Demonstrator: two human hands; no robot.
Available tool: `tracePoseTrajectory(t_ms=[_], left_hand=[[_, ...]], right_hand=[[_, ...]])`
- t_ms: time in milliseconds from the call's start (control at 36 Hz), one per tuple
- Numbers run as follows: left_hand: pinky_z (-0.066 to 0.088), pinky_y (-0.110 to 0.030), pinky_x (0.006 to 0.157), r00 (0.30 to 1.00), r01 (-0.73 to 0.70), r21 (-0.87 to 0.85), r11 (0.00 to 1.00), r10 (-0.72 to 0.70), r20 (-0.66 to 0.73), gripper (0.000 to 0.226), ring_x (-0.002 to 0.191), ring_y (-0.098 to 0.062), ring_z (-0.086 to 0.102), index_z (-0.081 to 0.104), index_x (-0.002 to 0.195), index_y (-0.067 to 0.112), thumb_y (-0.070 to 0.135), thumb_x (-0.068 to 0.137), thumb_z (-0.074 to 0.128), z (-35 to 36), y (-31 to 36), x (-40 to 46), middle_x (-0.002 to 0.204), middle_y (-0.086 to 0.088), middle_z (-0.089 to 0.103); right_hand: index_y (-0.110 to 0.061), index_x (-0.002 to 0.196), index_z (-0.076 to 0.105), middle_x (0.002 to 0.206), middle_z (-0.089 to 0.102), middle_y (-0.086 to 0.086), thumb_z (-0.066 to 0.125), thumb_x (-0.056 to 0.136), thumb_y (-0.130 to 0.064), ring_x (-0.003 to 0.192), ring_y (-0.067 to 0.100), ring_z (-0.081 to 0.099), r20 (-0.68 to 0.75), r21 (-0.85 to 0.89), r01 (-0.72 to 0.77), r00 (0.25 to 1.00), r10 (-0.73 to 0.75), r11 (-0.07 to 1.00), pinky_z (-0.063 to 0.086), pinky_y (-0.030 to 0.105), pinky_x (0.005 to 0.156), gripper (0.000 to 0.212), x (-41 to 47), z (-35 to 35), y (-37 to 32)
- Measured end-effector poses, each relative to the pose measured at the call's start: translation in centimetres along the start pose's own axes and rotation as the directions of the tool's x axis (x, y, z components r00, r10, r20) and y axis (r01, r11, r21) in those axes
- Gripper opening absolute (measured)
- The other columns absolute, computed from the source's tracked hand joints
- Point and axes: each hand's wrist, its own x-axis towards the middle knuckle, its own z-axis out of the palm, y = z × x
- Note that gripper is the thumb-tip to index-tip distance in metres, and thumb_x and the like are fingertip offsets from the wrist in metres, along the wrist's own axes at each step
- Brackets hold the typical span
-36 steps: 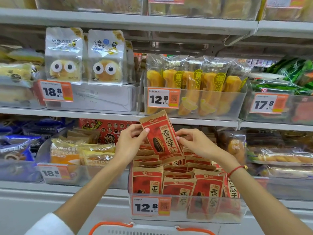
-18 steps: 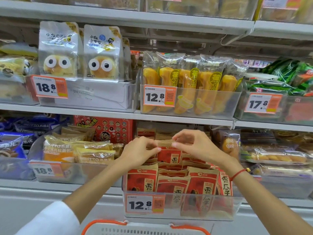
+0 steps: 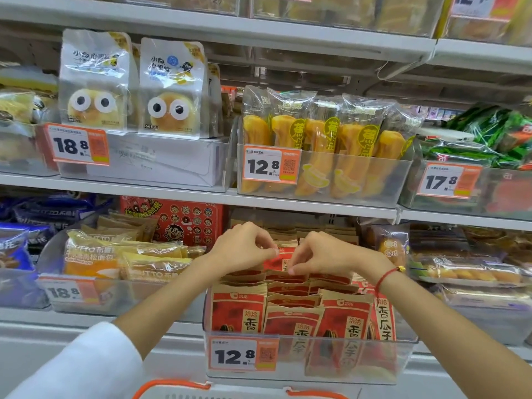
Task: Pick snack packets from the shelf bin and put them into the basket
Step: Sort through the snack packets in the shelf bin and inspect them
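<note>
Both hands, L [image 3: 243, 249] & R [image 3: 324, 254], pinch top edge of one red sunflower-seed packet [image 3: 280, 259] in clear shelf bin [image 3: 311, 367]; orange-rimmed basket [image 3: 172, 387] below.

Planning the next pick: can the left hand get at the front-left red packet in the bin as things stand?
Probably yes: that packet stands upright at the open top of the bin, nothing covering it, and the left hand is just above, farther back.

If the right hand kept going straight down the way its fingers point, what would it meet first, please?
Most likely the red seed packets standing in the bin right beneath the right hand; its fingers already seem to touch their tops, though depth is unclear.
</note>
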Motion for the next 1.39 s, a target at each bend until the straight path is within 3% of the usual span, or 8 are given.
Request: tracePoseTrajectory(t_ms=[139,278,528,694,1000,1111,1250,1389], left_hand=[[0.049,-0.033,0.096,0.997,0.065,0.118,0.991,-0.068,0.02,0.035,0.119,-0.015,0.056,0.058,0.132,0.026,0.032,0.097,0.054,0.3,-1.0,2.0,0.13,0.003,0.062],[0.048,-0.037,0.096,0.981,0.086,0.204,0.975,-0.119,0.153,0.031,0.119,-0.02,0.056,0.065,0.124,0.023,0.033,0.095,0.056,0.6,-0.4,2.8,0.127,-0.001,0.064],[0.051,-0.034,0.084,0.997,0.071,0.104,0.992,-0.069,-0.023,0.023,0.098,-0.013,0.062,0.056,0.1,0.028,0.029,0.084,0.072,0.4,0.1,2.0,0.096,0.012,0.064],[0.05,-0.041,0.095,0.993,0.06,-0.036,0.998,-0.063,-0.096,0.056,0.109,-0.013,0.061,0.051,0.129,0.027,0.037,0.08,0.076,-0.6,0.9,0.5,0.119,0.008,0.065],[0.047,-0.015,0.085,0.905,-0.163,-0.299,0.94,0.022,-0.426,0.03,0.093,0.015,0.057,0.063,0.116,0.041,0.033,0.087,0.069,-1.8,4.0,-4.9,0.096,0.03,0.063],[0.039,0.001,0.081,0.846,-0.215,-0.313,0.925,0.016,-0.533,0.037,0.093,0.022,0.054,0.064,0.122,0.035,0.036,0.085,0.069,-2.2,4.6,-6.7,0.101,0.029,0.063],[0.053,-0.038,0.095,0.869,-0.253,-0.494,0.832,-0.03,-0.495,0.043,0.107,-0.001,0.063,0.063,0.121,0.038,0.051,0.08,0.065,-3.4,5.4,-7.7,0.112,0.017,0.07],[0.054,-0.028,0.091,0.911,-0.223,-0.629,0.745,-0.07,-0.407,0.023,0.101,0.0,0.067,0.064,0.11,0.041,0.033,0.088,0.066,-4.3,5.5,-7.6,0.106,0.019,0.071]], right_hand=[[-0.03,0.108,0.074,0.101,0.07,-0.008,0.063,0.091,-0.03,0.091,0.009,0.061,-0.352,-0.072,-0.082,0.935,0.051,0.994,0.049,0.03,0.082,0.02,2.0,0.2,1.0],[-0.026,0.133,0.057,0.127,0.053,0.002,0.063,0.092,-0.038,0.124,0.022,0.045,-0.229,-0.307,-0.167,0.968,0.098,0.937,0.043,0.039,0.095,0.044,3.0,1.3,1.1],[-0.028,0.091,0.068,0.1,0.069,-0.006,0.071,0.085,-0.032,0.1,0.018,0.061,-0.311,-0.258,-0.098,0.95,0.014,0.961,0.049,0.035,0.083,0.008,2.1,1.1,1.2],[-0.029,0.091,0.063,0.085,0.068,-0.011,0.069,0.088,-0.024,0.084,0.012,0.064,-0.621,-0.021,0.049,0.782,-0.051,0.999,0.054,0.043,0.078,0.008,-0.4,0.1,0.3],[-0.019,0.096,0.064,0.093,0.067,-0.017,0.069,0.089,-0.013,0.091,0.005,0.062,-0.892,0.089,0.34,0.445,-0.077,0.936,0.049,0.024,0.084,0.011,-6.4,-0.5,-4.0],[-0.021,0.115,0.054,0.104,0.069,-0.01,0.07,0.088,-0.012,0.095,0.002,0.064,-0.857,0.228,0.425,0.515,-0.027,0.876,0.047,0.013,0.084,0.033,-7.6,-0.2,-5.2],[-0.028,0.124,0.051,0.111,0.069,-0.012,0.069,0.088,-0.031,0.104,0.002,0.063,-0.728,0.377,0.353,0.685,0.039,0.856,0.049,0.029,0.097,0.04,-8.0,0.1,-5.3],[-0.022,0.117,0.063,0.105,0.072,-0.007,0.066,0.09,-0.03,0.097,0.002,0.067,-0.651,0.49,0.324,0.754,0.091,0.809,0.054,0.025,0.09,0.028,-8.1,-0.2,-5.4]])
